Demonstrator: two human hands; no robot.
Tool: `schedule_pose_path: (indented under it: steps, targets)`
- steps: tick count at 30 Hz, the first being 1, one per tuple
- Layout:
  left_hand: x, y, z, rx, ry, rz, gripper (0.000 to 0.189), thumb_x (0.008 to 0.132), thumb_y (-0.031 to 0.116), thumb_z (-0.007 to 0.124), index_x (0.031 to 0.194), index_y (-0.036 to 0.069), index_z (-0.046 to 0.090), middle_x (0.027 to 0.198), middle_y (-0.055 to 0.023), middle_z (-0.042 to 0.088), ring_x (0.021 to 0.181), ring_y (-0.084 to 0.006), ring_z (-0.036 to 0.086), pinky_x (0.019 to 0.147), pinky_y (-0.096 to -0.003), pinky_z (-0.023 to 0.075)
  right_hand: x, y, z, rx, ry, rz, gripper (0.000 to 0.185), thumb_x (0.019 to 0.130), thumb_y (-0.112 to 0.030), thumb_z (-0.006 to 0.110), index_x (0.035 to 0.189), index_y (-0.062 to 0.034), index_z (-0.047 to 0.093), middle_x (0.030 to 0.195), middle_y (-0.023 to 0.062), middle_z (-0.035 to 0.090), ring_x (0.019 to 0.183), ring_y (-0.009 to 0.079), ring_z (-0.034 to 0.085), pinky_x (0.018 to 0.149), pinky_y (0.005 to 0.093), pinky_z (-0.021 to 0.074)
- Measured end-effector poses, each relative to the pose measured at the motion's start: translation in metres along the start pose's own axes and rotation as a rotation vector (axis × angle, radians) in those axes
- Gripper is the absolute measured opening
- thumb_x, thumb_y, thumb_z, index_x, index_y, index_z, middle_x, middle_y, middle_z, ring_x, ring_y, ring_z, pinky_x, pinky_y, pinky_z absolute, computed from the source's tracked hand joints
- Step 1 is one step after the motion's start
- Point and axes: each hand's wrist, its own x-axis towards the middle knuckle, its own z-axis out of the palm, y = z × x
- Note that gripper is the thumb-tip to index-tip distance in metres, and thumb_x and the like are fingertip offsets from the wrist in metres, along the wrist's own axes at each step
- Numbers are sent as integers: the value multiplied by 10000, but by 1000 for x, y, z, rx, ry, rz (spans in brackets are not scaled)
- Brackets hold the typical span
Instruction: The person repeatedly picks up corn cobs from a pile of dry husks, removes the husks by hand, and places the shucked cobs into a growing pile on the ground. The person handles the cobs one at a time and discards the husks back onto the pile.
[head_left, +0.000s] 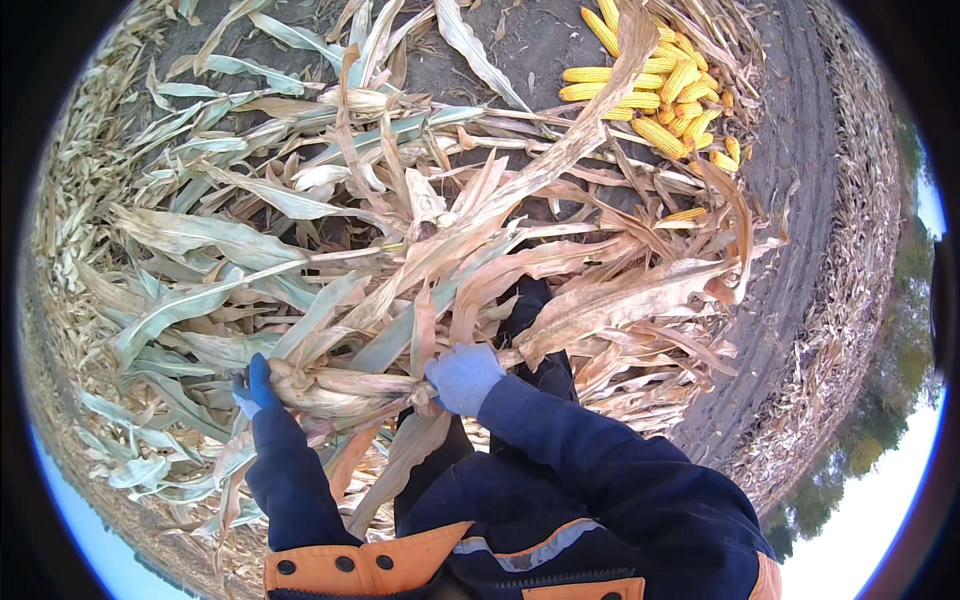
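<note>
An ear of corn in its dry husk (349, 391) lies crosswise before me, on a stalk with long dry leaves. My left hand (257, 384), in a blue and white glove, is around the left end of the ear, thumb up. My right hand (465, 377), in a light grey-blue glove, is closed at the ear's right end, where the husk meets the stalk; its fingertips are partly hidden. No yellow kernels show on this ear. A pile of husked yellow corn ears (679, 82) lies on the soil at the upper right.
Cut corn stalks with dry leaves (247, 232) lie in a thick layer before me and around my legs. One yellow ear (684, 215) lies among leaves at the right. Bare soil (780, 225) with wheel-like ruts runs along the right, beside more corn litter (862, 247).
</note>
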Motion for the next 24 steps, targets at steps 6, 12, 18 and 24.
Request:
schedule_pose_path:
  steps: [6,12,18,24]
  targets:
    - [-13,25,-20,-610,-231,-130,435,951,402,729,1094,-9,706,1026,-71,704,949,-197,659,866,-360,538,-2,-10,50,78,-27,-37,330,856,-340,670,1090,-108,699,1006,136,737,979,343,717,823,484,569]
    - [-175,150,73,-333,-498,653,162,1005,107,672,1136,13,666,973,-83,700,850,-117,656,790,-266,529,29,17,79,-7,-381,36,467,902,-398,671,1278,-123,694,1229,152,735,1064,363,716,904,461,571]
    - [-260,169,150,135,-789,760,546,814,334,837,1224,35,635,1116,-196,694,1006,-354,689,892,-415,548,3,5,78,263,-24,-243,468,967,-252,664,1392,-66,601,1264,112,705,1091,232,697,938,352,544]
    - [-205,81,137,-124,-898,389,773,783,296,868,1398,-32,532,1244,-155,674,1119,-243,655,989,-384,526,-11,11,0,1361,705,66,682,1024,-218,671,1566,13,328,1398,221,563,1218,249,621,998,369,540]
